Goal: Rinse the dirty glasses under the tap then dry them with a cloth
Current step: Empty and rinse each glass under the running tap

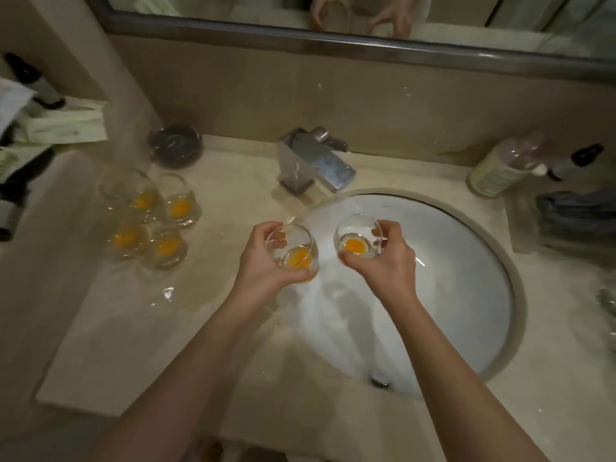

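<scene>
- My left hand (266, 261) curls round a glass (296, 250) with orange dregs, held at the sink's (466, 295) left rim.
- My right hand (383, 261) grips a second glass (356, 236) over the basin, below the tap (316, 161).
- Four more dirty glasses (150, 221) stand on the counter (233, 201) to the left.
- The label on the bottle (493, 171) is too blurred to read.
</scene>
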